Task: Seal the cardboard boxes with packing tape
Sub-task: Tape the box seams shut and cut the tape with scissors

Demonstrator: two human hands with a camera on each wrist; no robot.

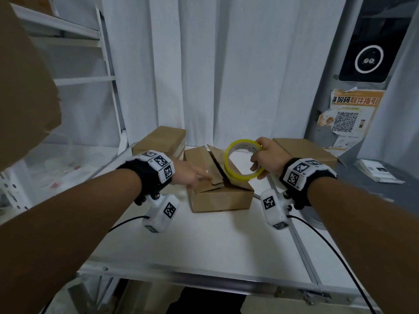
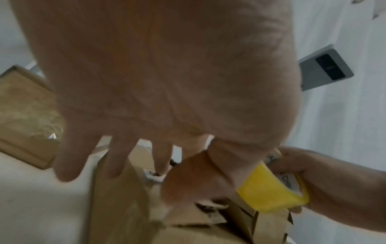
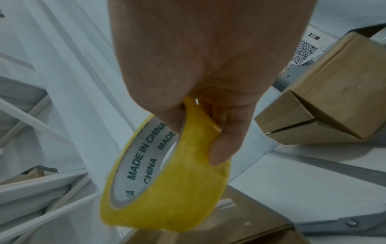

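While R hand [image 3: 200, 69] grips tape roll [image 3: 167, 181], core reads "MADE IN CHINA".

1. Middle box [image 1: 217, 196]: brown corrugated cardboard, matt, with fluted edges showing on its raised flaps.
2. Tape roll [image 1: 243, 163]: translucent yellow plastic film, glossy and smooth; the inner core is pale grey card, matt and printed.
3. Tabletop [image 1: 204, 245]: white, smooth, matt; edged in brushed grey metal.
4. Curtain [image 1: 226, 64]: white cloth, pleated, matt.
5. Wrist bands [image 1: 136, 171]: black fabric carrying white hard-plastic blocks.
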